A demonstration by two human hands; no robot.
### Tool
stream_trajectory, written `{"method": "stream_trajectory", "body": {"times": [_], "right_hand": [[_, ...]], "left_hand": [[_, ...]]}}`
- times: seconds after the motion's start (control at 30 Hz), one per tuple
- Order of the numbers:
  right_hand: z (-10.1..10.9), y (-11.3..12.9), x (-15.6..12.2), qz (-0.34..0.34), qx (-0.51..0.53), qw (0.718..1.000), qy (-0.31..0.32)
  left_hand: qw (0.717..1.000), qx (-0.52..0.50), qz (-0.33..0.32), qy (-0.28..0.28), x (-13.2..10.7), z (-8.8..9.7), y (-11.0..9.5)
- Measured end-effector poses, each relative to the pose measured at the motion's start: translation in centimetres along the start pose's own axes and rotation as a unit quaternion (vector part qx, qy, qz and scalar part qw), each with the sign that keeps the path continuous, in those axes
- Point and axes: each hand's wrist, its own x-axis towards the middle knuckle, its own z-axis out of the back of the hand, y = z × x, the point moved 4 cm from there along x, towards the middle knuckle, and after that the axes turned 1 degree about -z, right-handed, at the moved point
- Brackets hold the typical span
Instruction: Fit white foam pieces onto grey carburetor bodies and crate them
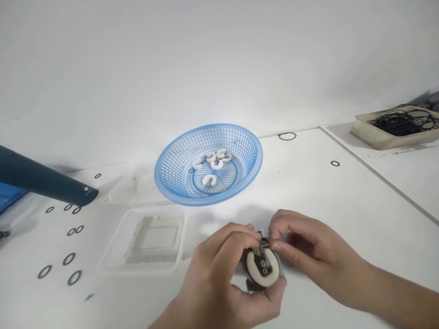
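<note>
Near the front of the table, my left hand (226,278) is wrapped round a small dark round device (252,284), its fingers along the top and its thumb underneath. A white horseshoe-shaped piece (251,269) lies on the face of the device, with two brass-coloured fittings (264,267) inside its curve. My right hand (308,249) is at the upper right edge of the device. Its thumb and forefinger are pinched together there, and what lies between them is too small to make out.
A blue plastic basket (164,186) holds several white horseshoe-shaped pieces. To its front left is a clear shallow tray (115,244). Several black rings (69,259) lie at left, under a dark tube (51,180). A box (373,138) of black rings stands far right.
</note>
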Motion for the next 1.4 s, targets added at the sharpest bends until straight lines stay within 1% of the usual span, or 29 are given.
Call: {"method": "stream_trajectory", "body": {"times": [0.1,0.23,0.33,0.53,0.7,0.83,1.13,1.3,1.4], "right_hand": [[-0.1,0.1,0.1,0.004,0.005,1.000,-0.004],[-0.2,0.0,0.1,0.001,0.011,1.000,-0.009],[-0.4,0.0,0.0,-0.003,0.010,1.000,-0.013],[-0.6,0.1,-0.2,0.008,-0.004,0.999,-0.032],[-0.8,0.5,-0.3,0.025,-0.014,0.999,-0.046],[-0.7,0.6,-0.3,0.026,-0.012,0.999,-0.041],[-1.0,0.3,-0.2,-0.018,0.020,0.999,-0.030],[-0.5,0.8,-0.6,-0.031,-0.028,0.999,-0.022],[-0.2,1.3,-0.7,-0.022,-0.063,0.998,-0.015]], "left_hand": [[1.000,-0.011,0.021,0.001,0.0,0.0,0.2],[0.999,-0.022,0.035,-0.014,-0.1,0.0,0.6],[0.998,-0.042,0.052,-0.011,-0.2,-0.1,0.9],[0.996,-0.059,0.061,-0.020,-0.5,-0.2,1.4],[0.994,-0.080,0.070,0.000,-0.6,-0.2,1.5],[0.993,-0.088,0.084,0.005,-0.5,-0.2,1.6],[0.991,-0.091,0.093,0.018,-0.5,0.3,1.6],[0.991,-0.098,0.093,0.014,-1.1,0.1,1.9],[0.991,-0.104,0.085,0.014,-1.4,0.0,1.8]]}}
